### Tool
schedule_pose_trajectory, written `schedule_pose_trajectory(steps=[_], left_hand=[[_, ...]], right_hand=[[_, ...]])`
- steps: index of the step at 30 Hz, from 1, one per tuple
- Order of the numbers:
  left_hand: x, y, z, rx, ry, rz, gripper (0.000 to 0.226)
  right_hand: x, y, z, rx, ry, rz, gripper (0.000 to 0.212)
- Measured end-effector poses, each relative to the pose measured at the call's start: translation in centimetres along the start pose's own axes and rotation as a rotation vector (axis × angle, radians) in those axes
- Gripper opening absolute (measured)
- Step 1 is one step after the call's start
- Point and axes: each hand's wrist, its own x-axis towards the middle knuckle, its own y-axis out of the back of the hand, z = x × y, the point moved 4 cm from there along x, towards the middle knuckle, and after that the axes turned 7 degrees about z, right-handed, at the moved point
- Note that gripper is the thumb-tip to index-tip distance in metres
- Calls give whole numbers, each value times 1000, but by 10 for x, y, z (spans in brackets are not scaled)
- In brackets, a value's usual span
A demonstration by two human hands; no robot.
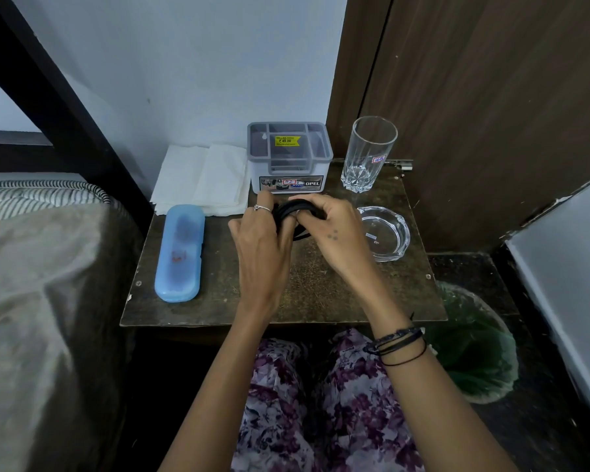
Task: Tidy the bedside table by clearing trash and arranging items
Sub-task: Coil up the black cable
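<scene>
The blue case (179, 252) lies at the table's (321, 294) left, tissues (203, 178) behind it; over the middle, just before the organiser (288, 158), my left hand (263, 243) and right hand (334, 229) both curl round a coiled black cable (295, 210); it looks light, limp, springy, so I judge pinching across all loops best; glass (368, 155) and ashtray (385, 233) stand right, likely fragile.
</scene>
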Motion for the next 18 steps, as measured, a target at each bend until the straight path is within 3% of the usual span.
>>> schedule_pose_trajectory(steps=[4,14,18], left_hand=[[-1,0,1,-5,-3,-4,1],[-4,-1,3,-42,58,2,15],[-3,-3,0,-2,54,-19,5]], right_hand=[[-2,-1,5,29,-67,-10,22],[-9,-2,11,134,-221,-29,25],[-10,-2,12,162,-288,-20,20]])
